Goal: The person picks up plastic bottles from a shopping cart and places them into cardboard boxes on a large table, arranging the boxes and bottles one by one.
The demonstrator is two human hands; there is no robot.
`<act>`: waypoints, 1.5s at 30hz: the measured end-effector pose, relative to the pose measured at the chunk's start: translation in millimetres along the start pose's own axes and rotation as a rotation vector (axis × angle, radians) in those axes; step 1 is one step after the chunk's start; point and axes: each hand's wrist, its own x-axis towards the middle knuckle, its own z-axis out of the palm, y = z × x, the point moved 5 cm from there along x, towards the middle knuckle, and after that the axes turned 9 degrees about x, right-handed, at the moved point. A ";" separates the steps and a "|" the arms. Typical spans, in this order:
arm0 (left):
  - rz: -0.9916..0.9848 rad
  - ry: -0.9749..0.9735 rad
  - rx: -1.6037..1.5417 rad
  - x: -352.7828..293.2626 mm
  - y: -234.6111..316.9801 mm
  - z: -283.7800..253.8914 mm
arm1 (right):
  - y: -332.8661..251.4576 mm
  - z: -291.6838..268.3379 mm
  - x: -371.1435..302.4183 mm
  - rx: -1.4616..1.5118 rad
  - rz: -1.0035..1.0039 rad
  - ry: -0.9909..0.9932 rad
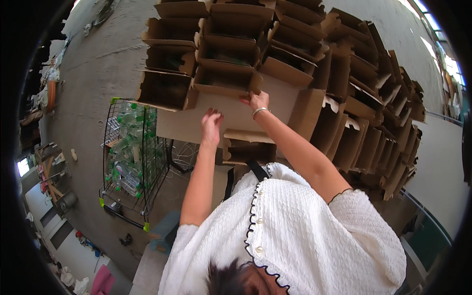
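Rows of open brown cardboard boxes stand on a pale table [182, 123]. My right hand [259, 102] has its fingers closed at the near right corner of one cardboard box [223, 87], the nearest in the middle row. Dark greenish contents show faintly in the box behind it. My left hand [211, 128] hovers over the bare tabletop just in front of that box, fingers loosely bent and apart, with nothing visible in them. Another open box [248, 151] sits close to my body, between my forearms.
A black wire cart [147, 196] with green corners stands at the left, filled with clear plastic bottles [129, 152] with green caps. Many more cardboard boxes [356, 132] crowd the right side in tight rows. Concrete floor [86, 93] lies beyond the cart.
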 end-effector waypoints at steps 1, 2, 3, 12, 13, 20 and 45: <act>-0.037 -0.091 -0.026 9.8 0.6 15.7 | 10.1 -8.9 13.1 -0.019 0.041 -0.099; -0.071 -0.182 -0.064 14.8 -0.1 29.3 | 8.6 -13.3 9.8 -0.033 0.104 -0.166; -0.049 -0.231 -0.047 12.6 0.5 34.7 | 8.4 -19.7 2.7 -0.045 0.167 -0.234; -0.033 -0.231 0.769 -104.7 0.6 -6.1 | -34.3 -131.3 -127.9 -1.453 -0.045 -0.528; -0.258 -0.256 0.648 -119.1 -14.0 -8.8 | -13.1 -147.8 -117.4 -1.328 -0.121 -0.501; 0.013 0.088 0.704 -110.7 -91.4 -36.9 | -37.4 -105.1 -119.9 -1.502 -0.418 -0.456; 0.329 -0.004 0.499 -40.9 -29.6 183.1 | -184.4 -123.0 -1.2 -1.331 -0.469 0.053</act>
